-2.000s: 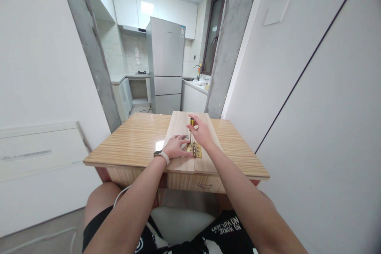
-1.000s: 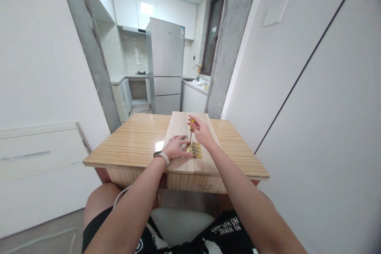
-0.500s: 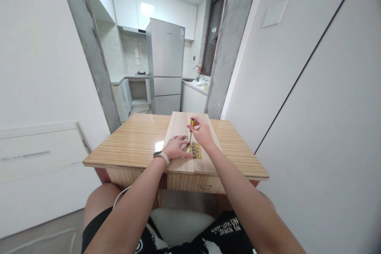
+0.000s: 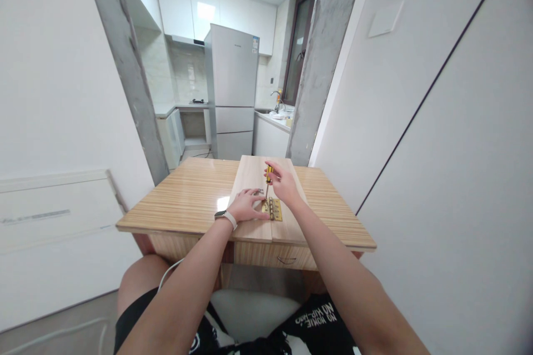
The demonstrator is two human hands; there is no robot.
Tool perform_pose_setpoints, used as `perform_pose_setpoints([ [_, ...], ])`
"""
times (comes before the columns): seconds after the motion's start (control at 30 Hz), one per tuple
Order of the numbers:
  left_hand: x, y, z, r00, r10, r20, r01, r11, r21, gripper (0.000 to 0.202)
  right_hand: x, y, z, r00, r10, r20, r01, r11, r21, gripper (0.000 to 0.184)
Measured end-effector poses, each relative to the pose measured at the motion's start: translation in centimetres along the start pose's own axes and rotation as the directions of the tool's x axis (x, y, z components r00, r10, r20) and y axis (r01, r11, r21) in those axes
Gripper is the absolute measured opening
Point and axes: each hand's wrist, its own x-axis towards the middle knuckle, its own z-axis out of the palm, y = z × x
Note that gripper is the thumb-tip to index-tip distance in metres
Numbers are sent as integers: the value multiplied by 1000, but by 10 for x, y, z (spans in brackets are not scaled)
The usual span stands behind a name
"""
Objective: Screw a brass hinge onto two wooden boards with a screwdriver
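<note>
My right hand (image 4: pixel 283 184) grips the yellow-and-black handle of a screwdriver (image 4: pixel 269 173), which stands nearly upright with its tip down at the left leaf of a brass hinge (image 4: pixel 276 211). That hinge spans the seam between two pale wooden boards (image 4: pixel 250 231) lying side by side. My left hand (image 4: pixel 245 205) rests on the left board with fingers spread, thumb and fingertips touching the hinge's left side. Small metal pieces (image 4: pixel 259 192), too small to make out, lie just beyond the left fingers. Any screw under the tip is hidden.
The boards lie on a wood-grain table (image 4: pixel 179 199) with a drawer (image 4: pixel 266 255) at its front. Behind it stand a grey fridge (image 4: pixel 234 77) and a sink counter (image 4: pixel 272 136). A white wall (image 4: pixel 437 177) rises close on the right.
The fingers of my right hand have shifted around the screwdriver handle, opening slightly at the top. My left hand and the hinge have stayed in place.
</note>
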Motion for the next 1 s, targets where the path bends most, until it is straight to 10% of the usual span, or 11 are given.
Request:
perform_pose_setpoints([
  [0.3,0,0,-1,1000,-8,13,8,1000,-1,91,-3,-11,2,983,-112,-145,71,963,-260,33],
  [0.73,0,0,-1,1000,-7,14,7,1000,-5,91,-1,-6,5,996,9,88,-13,999,41,51],
  [1.0,0,-1,1,1000,-4,8,4,1000,0,91,2,-6,4,999,-38,36,41,995,-88,44],
])
